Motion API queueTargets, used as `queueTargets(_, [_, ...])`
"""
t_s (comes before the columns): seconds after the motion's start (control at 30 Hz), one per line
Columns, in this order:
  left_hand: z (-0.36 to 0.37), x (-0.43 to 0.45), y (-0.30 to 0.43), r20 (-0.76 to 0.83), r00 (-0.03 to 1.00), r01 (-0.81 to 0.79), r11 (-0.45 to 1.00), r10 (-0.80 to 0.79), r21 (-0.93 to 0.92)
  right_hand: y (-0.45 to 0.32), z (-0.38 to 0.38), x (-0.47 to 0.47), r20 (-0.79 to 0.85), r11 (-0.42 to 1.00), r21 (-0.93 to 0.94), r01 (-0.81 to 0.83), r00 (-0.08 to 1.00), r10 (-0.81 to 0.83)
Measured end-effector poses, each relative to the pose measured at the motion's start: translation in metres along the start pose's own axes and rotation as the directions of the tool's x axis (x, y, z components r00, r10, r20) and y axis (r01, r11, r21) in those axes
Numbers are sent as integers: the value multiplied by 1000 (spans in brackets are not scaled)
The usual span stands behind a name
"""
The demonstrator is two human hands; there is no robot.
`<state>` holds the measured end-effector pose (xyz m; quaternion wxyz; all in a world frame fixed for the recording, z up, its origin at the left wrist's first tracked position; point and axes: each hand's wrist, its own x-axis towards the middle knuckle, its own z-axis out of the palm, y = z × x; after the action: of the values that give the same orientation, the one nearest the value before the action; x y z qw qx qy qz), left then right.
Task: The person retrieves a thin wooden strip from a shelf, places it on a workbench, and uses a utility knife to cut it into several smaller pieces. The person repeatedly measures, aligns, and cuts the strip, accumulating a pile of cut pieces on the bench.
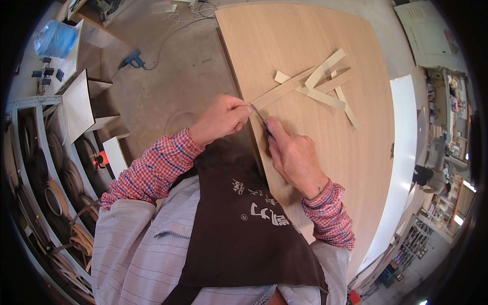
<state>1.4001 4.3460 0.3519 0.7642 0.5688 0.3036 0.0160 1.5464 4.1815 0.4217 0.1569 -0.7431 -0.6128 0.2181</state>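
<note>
My left hand (225, 117) pinches the near end of a wood-grain edge-banding strip (284, 88) between thumb and fingers, at the left edge of a wood-grain panel (343, 160). In my right hand (293, 152) is a slim blade tool with a dark blue handle (268, 130), which looks like a utility knife; its metal blade reaches to the strip's end beside my left fingertips. Whether the blade touches the strip I cannot tell. Beyond my hands, several short pale strips (324, 98) lie crossed over one another on the panel, some with their light backs up.
A blue heat gun (132, 59) with a cord lies at the upper left. Shelves (49, 141) with rolls of edge banding stand at the left. A white panel (400, 114) lies right of the wood-grain one. Another person (431, 179) is far off at the right.
</note>
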Motion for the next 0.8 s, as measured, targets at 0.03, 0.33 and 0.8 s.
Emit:
queueTargets(0.03, [0,0,0,8,1000,3,1000,-3,-2,1,1,0,-22,1000,-15,20,1000,-20])
queueTargets(0.33, [-3,-2,-4,60,997,48,997,-45,-62,0,-5,3,48,997,-70,29,999,-26])
queueTargets(0.8, [-4,0,-8,40,998,53,996,-51,-65,-1,-7,-11,103,997,-77,-27,994,35])
